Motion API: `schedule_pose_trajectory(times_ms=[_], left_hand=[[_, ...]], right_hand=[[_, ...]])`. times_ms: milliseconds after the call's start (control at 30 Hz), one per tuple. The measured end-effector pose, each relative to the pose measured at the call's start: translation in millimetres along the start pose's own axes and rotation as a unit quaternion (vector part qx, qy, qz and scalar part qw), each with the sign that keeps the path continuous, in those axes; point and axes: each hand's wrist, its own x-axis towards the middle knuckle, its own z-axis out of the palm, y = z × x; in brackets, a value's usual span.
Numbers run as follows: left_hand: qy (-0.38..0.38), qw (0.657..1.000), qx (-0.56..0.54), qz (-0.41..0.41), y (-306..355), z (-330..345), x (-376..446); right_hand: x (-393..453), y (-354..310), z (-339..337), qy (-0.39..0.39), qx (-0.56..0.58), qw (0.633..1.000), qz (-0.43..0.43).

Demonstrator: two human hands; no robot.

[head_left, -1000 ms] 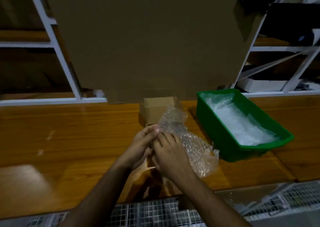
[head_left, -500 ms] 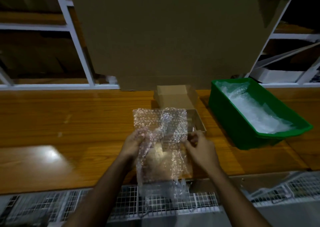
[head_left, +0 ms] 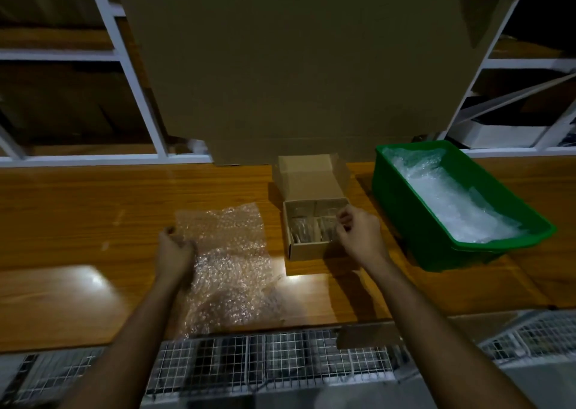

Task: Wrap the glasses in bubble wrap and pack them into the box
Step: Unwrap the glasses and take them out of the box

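A sheet of bubble wrap [head_left: 230, 262] lies spread flat on the wooden table [head_left: 78, 209]. My left hand [head_left: 174, 252] grips its left edge. To the right stands a small open cardboard box [head_left: 311, 249], lid flap tilted back, with clear wrapped items inside. My right hand [head_left: 358, 234] hovers over the box's right rim, fingers curled; whether they pinch anything I cannot tell. No bare glasses are visible.
A green bin [head_left: 414, 221] of bubble wrap sheets stands at the right. A large cardboard sheet [head_left: 296, 65] leans upright behind the box against white shelving [head_left: 137, 81]. Wire mesh baskets [head_left: 280, 365] run below the table's near edge.
The bubble wrap, held up in both hands before, now lies flat on the table. My right hand has let go of it and moved right to the small box.
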Motion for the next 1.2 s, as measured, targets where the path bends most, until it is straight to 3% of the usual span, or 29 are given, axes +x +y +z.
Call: schedule_pose_trajectory(times_ms=[100, 133, 300, 467, 633, 733, 833, 933, 1200], left_hand=[[0.105, 0.976, 0.159, 0.106, 22.4, 8.4, -16.4], [0.099, 0.965, 0.181, 0.161, 33.0, 15.9, -26.0], [-0.119, 0.947, 0.112, 0.278, 77.4, 77.3, -63.0], [-0.117, 0.913, 0.193, 0.340, 109.5, 119.2, -56.3], [-0.118, 0.866, 0.338, 0.350, 121.3, 141.6, -39.6], [-0.125, 0.862, 0.355, 0.341, 122.7, 149.2, -34.2], [-0.124, 0.886, 0.302, 0.330, 127.7, 152.6, -32.8], [-0.172, 0.913, 0.214, 0.302, 135.2, 152.6, -33.9], [-0.242, 0.913, 0.017, 0.329, 133.9, 137.6, -53.4]], right_hand=[[21.0, -7.3, 2.2, -0.007, -0.068, 0.998, 0.012], [25.6, -10.6, 4.4, -0.016, -0.102, 0.994, 0.025], [40.1, -17.1, 25.4, -0.065, -0.212, 0.972, 0.079], [44.0, -7.9, 45.7, -0.066, -0.241, 0.965, 0.079], [43.9, 4.6, 45.0, -0.052, -0.104, 0.988, 0.106], [38.6, 11.0, 36.9, -0.030, 0.027, 0.991, 0.129], [30.8, 19.2, 30.1, -0.023, 0.168, 0.979, 0.111], [24.4, 26.7, 23.1, -0.027, 0.296, 0.950, 0.097], [5.6, 34.3, 2.5, 0.013, 0.411, 0.910, 0.049]])
